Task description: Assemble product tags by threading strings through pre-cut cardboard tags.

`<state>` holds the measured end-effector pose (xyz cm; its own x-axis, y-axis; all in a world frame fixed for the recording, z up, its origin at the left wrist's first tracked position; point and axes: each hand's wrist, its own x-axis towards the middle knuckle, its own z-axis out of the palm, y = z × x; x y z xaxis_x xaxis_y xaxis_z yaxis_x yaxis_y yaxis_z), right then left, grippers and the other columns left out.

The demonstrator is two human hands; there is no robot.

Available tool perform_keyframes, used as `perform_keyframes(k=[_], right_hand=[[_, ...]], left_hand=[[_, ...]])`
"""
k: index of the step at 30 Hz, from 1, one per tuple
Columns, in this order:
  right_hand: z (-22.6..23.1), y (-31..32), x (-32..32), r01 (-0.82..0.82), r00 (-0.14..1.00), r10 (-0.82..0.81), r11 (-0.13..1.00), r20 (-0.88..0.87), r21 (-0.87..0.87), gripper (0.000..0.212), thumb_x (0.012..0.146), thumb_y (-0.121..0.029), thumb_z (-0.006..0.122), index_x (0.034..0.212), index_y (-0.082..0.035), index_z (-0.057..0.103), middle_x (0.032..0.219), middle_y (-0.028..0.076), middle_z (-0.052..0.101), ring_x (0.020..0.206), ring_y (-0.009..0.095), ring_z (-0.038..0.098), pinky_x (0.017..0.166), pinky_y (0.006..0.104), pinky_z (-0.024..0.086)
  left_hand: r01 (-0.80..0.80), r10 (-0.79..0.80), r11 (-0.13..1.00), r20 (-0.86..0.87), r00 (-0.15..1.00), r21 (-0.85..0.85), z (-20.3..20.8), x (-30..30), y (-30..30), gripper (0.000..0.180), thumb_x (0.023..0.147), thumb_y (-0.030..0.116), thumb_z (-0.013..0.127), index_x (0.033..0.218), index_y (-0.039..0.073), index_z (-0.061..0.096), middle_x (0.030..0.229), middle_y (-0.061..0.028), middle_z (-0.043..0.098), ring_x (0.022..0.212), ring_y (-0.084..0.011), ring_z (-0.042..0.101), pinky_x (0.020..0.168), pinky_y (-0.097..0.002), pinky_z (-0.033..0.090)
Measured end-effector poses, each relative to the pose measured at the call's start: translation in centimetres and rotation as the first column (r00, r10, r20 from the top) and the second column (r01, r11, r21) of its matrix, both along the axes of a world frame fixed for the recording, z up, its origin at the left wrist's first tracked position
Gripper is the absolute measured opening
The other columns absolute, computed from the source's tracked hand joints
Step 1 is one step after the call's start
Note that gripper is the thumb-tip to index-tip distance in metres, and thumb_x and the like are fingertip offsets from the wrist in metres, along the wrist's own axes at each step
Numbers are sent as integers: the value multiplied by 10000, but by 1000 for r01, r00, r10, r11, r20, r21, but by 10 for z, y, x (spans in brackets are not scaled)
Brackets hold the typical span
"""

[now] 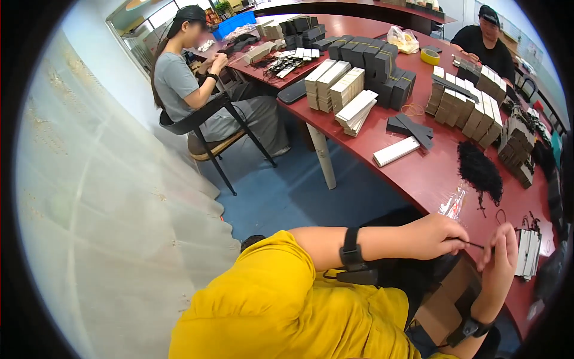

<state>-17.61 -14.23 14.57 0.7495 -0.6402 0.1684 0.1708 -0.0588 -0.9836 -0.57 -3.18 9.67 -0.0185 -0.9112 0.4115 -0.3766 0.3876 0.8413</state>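
A short black cord point(471, 243) stretches between my hands over the near edge of the red table. My left hand point(435, 237) pinches one end between thumb and fingertips. Close to it on the right, my right hand point(503, 250) has its fingers closed on the other end. Just beyond lies a tangled pile of black cords point(480, 170), with a single loose cord loop point(500, 215) nearer to me. Beside my right hand sits a stack of white strip-shaped cards point(528, 254) with black cords at its ends.
Crinkled clear plastic point(452, 203) lies at the table edge point(388, 175). Farther off stand stacks of pale cards point(335, 84), banded black blocks point(373, 60) and yellow tape point(430, 56). An open cardboard box point(439, 311) is below. Two people point(179, 78) sit at the table.
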Motion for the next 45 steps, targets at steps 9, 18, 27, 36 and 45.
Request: perform_keyframes(k=[9,18,27,36,45], right_hand=[[-107,29,-33,-110,971,-35,811,235,575,182,996,-209,481,873,-86,428,611,-5,429,449,65,359,404,184,300],[-110,69,-10,75,951,55,913,-303,402,285,997,-245,461,1110,-7,571,834,56,627,515,74,530,435,186,395],[-139,70,-19,-84,983,160,829,-91,553,220,981,-246,461,991,-42,544,627,-1,520,416,60,415,379,170,313],[-132,53,16,58,978,1,960,-209,274,98,915,-143,612,877,-62,573,632,-48,497,517,11,423,464,170,327],[-147,52,37,205,979,-201,923,-47,327,112,938,-165,593,916,-57,574,685,-4,585,522,40,525,460,162,380]], left_hand=[[-15,31,969,-63,998,245,-25,17,41,155,876,81,576,987,40,677,795,-76,641,723,-209,622,654,-313,496],[-39,47,999,417,908,-26,-67,-11,39,140,783,181,616,721,62,654,746,-105,606,720,-288,613,626,-399,506],[-37,17,998,306,952,60,-64,-8,33,148,777,205,663,817,63,666,778,-97,555,753,-283,588,647,-370,491],[-368,388,883,-9,922,292,-58,20,33,62,840,68,674,862,20,642,829,-12,583,723,-93,558,658,-222,453],[-335,349,923,-48,936,190,-82,6,28,444,850,11,612,1282,48,518,1161,-75,530,1010,-149,574,852,-267,479]])
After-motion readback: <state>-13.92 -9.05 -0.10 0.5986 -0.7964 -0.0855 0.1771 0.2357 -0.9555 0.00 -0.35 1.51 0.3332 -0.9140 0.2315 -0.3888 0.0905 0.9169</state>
